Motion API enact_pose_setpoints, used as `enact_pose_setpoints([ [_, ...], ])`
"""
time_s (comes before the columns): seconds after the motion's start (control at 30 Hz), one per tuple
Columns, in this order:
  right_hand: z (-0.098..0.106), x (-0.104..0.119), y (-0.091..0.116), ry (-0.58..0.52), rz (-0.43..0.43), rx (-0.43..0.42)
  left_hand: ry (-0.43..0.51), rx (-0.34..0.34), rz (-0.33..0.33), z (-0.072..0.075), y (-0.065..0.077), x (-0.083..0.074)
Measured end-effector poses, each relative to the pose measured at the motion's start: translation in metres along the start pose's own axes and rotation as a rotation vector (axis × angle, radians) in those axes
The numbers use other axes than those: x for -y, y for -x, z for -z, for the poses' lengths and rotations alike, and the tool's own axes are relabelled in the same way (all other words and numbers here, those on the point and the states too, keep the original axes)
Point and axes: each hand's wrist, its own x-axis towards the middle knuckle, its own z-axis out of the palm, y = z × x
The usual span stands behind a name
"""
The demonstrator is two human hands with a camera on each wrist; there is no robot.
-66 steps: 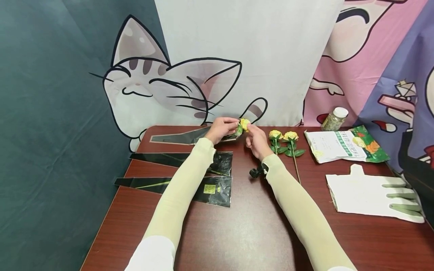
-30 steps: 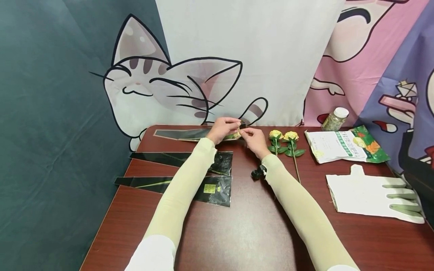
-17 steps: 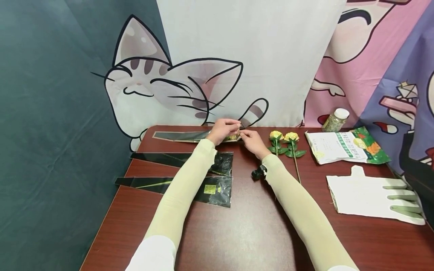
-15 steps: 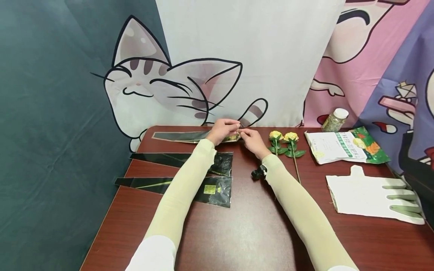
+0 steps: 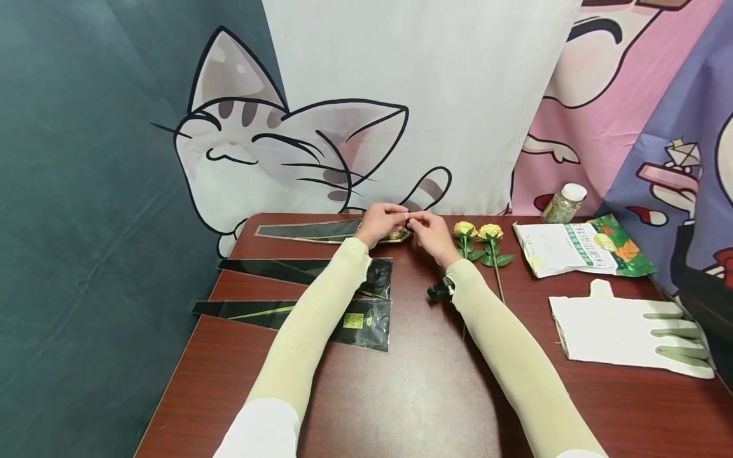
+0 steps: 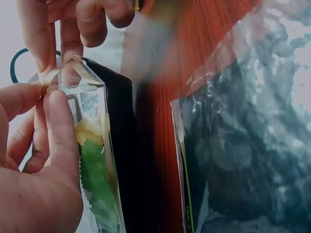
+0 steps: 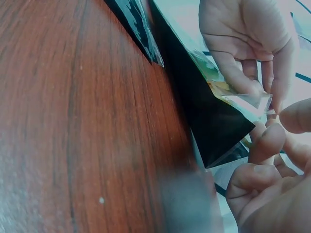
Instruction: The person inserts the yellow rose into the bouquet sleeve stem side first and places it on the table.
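A tapered flower sleeve (image 5: 312,231), clear in front and black behind, lies at the table's far edge. Through its clear side in the left wrist view show a yellow rose (image 6: 90,131) and its green leaf (image 6: 99,179). My left hand (image 5: 380,222) pinches the clear film at the sleeve's wide mouth between thumb and fingers. Close against it, my right hand (image 5: 432,236) pinches the same mouth's edge. In the right wrist view the black back panel (image 7: 214,126) flares out below the fingertips. The rose's stem is hidden.
Two more black sleeves (image 5: 366,324) lie flat nearer me, partly under my left arm. Right of my hands are two yellow roses (image 5: 490,233). Beyond them stand a jar (image 5: 564,203), a printed packet (image 5: 572,247) and a white glove (image 5: 618,327).
The yellow bloom, earlier outside between both hands, is now inside the sleeve. My right hand has moved left to the sleeve's mouth, and the two hands' fingertips meet there.
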Motion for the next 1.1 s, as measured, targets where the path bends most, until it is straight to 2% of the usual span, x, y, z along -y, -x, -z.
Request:
enact_pose_setpoints([
  [0.2, 0.000, -0.002, -0.003, -0.037, -0.011, -0.055, 0.038, -0.008, 0.014, 0.005, 0.002, -0.002],
  [0.27, -0.001, -0.002, -0.003, -0.042, -0.016, -0.070, 0.014, -0.020, -0.001, 0.010, 0.002, -0.002],
  [0.4, 0.000, -0.001, -0.005, -0.036, -0.023, -0.108, -0.175, -0.047, -0.074, 0.025, 0.003, -0.001],
  [0.5, 0.001, 0.000, -0.007, 0.000, -0.045, -0.136, -0.326, -0.032, -0.100, 0.040, 0.005, -0.001],
  [0.7, 0.003, 0.003, -0.009, 0.068, -0.155, -0.186, -0.533, 0.101, -0.025, 0.067, 0.008, 0.004],
  [0.83, 0.002, 0.003, -0.008, 0.076, -0.218, -0.160, -0.691, 0.144, 0.004, 0.078, 0.008, 0.015],
  [0.97, -0.002, 0.000, -0.010, 0.065, -0.211, -0.132, -0.766, 0.173, 0.021, 0.082, 0.008, 0.020],
  [1.1, -0.004, 0.000, -0.012, 0.086, -0.178, -0.152, -0.789, 0.164, 0.040, 0.085, 0.009, 0.021],
])
